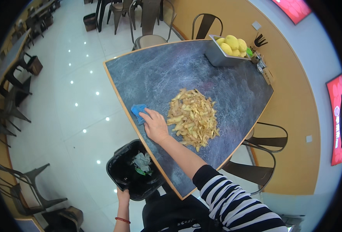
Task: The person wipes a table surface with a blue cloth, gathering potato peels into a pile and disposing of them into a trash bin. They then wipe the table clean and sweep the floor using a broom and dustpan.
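Note:
My right hand [155, 124] reaches over the dark stone-patterned table [153, 69], its fingertips on a crumpled blue cloth or glove [138, 111] near the wood-edged left side. Beside that hand, to the right, lies a heap of potato peelings [194, 117]. My left hand [123, 195] grips the rim of a black trash bin [120, 171] just off the table's edge. The bin has a dark liner, with crumpled pale plastic [142, 161] and a green scrap inside. A metal container [223, 59] of peeled yellow potatoes [231, 42] stands at the table's far right corner.
Small items and a holder of black utensils [260, 40] stand by the wall behind the metal container. Metal chairs stand beyond the table [150, 40] and at its right side [252, 171]. More chairs and tables line the left of the tiled floor [81, 116].

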`<act>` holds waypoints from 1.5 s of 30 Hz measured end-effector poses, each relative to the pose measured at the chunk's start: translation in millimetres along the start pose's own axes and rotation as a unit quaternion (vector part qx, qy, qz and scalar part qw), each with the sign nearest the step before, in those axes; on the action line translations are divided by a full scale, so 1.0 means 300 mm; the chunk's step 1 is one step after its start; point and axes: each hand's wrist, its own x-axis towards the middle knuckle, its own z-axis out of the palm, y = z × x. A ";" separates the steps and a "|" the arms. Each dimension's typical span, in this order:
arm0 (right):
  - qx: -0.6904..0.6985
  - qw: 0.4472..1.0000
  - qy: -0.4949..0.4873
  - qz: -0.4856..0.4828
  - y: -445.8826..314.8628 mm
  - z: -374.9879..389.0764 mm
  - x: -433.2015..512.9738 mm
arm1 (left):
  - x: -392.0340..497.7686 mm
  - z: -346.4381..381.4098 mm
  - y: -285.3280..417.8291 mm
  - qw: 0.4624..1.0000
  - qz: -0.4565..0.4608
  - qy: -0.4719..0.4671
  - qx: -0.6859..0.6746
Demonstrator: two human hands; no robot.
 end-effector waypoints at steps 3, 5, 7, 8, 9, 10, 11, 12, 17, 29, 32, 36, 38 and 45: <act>0.161 0.984 -0.032 0.067 -0.002 -0.083 -0.008 | -0.042 0.014 0.021 0.999 0.007 -0.001 -0.032; 0.208 0.977 0.035 0.031 -0.007 -0.191 -0.045 | -0.070 0.014 0.047 0.999 0.035 0.020 0.005; 0.223 0.966 0.130 -0.004 0.032 -0.333 -0.089 | -0.064 -0.005 0.010 0.998 0.053 0.029 0.013; 0.230 0.956 0.165 0.073 0.105 -0.375 -0.139 | -0.077 -0.004 0.016 0.998 0.044 0.033 0.027; 0.197 0.953 0.194 0.122 0.167 -0.433 -0.178 | -0.081 -0.005 0.040 0.998 0.035 0.045 0.041; 0.134 0.953 0.209 0.170 0.257 -0.488 -0.228 | -0.083 -0.004 0.061 0.997 0.028 0.054 0.053; 0.169 0.917 0.245 0.265 0.375 -0.510 -0.293 | -0.087 -0.007 0.073 0.999 0.001 0.026 0.036; 0.056 0.923 0.236 0.300 0.508 -0.533 -0.362 | -0.093 -0.008 0.078 0.999 -0.001 0.024 0.040; -0.124 0.932 0.151 0.304 0.654 -0.457 -0.524 | -0.122 0.017 0.106 0.998 -0.032 0.031 0.040; -0.042 0.987 0.036 0.148 0.309 -0.355 -0.527 | -0.090 0.067 0.098 0.999 -0.028 0.027 0.023; -0.035 0.989 0.015 0.144 0.231 -0.340 -0.530 | -0.087 0.074 0.124 0.999 -0.021 0.027 0.035; -0.015 0.995 0.025 0.100 0.158 -0.299 -0.540 | -0.064 0.066 0.121 0.998 0.005 0.033 0.044; -0.013 0.995 0.010 0.094 0.110 -0.281 -0.543 | -0.061 0.061 0.142 0.999 -0.024 0.038 0.022; 0.030 0.995 -0.054 0.076 -0.051 -0.219 -0.523 | -0.058 0.040 0.206 0.996 -0.074 0.057 0.001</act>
